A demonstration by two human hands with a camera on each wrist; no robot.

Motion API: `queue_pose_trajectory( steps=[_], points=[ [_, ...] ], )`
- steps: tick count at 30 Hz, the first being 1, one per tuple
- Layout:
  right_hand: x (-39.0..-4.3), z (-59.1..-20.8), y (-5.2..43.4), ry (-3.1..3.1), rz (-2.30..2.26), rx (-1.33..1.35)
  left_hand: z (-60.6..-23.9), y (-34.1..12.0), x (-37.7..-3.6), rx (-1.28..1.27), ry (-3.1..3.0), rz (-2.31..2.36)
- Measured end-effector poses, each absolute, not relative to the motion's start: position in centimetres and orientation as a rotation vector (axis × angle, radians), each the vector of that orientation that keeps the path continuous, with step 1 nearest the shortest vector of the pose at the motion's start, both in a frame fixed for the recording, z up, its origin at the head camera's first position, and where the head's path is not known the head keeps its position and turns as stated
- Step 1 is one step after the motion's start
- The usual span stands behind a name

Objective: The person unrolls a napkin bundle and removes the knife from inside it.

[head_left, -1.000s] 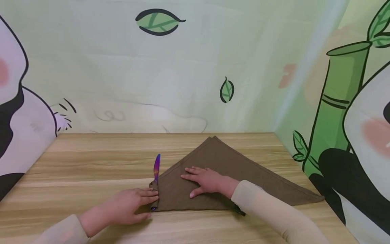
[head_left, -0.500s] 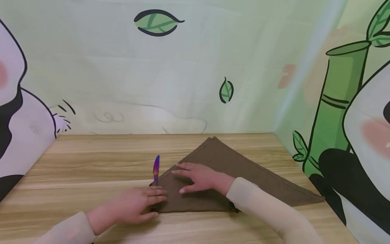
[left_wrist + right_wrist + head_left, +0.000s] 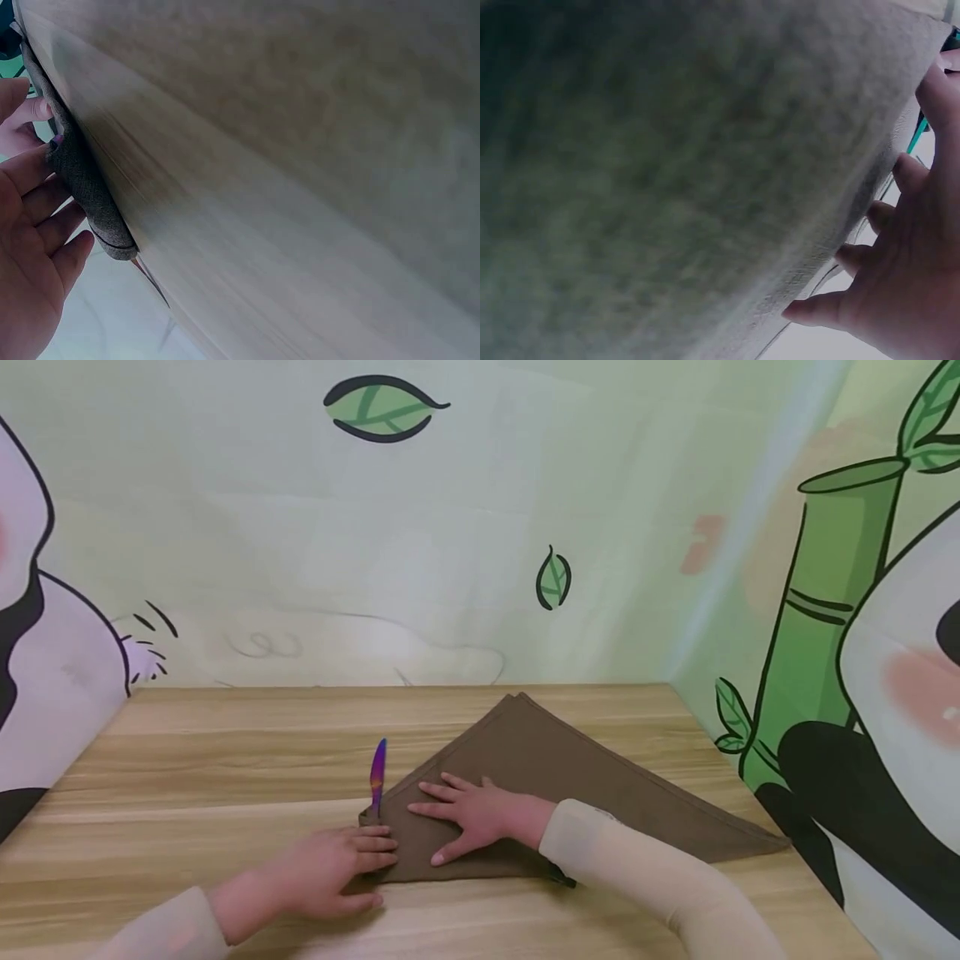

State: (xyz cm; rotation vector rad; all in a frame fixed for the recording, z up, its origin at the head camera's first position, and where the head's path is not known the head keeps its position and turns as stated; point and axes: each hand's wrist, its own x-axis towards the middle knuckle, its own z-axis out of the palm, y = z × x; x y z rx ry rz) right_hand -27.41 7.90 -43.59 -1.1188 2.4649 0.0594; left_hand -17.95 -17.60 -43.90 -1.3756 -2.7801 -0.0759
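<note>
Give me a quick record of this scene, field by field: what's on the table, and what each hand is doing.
surface: wooden table
cloth: brown napkin, folded into a triangle
utensil: purple knife, blade sticking out past the napkin's left corner
left hand: fingers straight, touching the rolled left corner
right hand: flat, fingers spread, pressing on the napkin
backdrop: panda and bamboo wall
</note>
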Motion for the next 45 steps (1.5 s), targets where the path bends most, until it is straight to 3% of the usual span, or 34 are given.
queue_pose_trajectory(
  steps=[28, 45],
  points=[
    [-26.2, -43.3, 7.7, 2.445, 0.004, -1.165, -43.3, -19.0, -16.8, -1.368, -2.72, -0.176],
    [-26.1, -43.2, 7.6, 2.441, 0.023, -1.143, -44.0, -22.5, -15.0, -1.245, -2.754, -0.114]
  ],
)
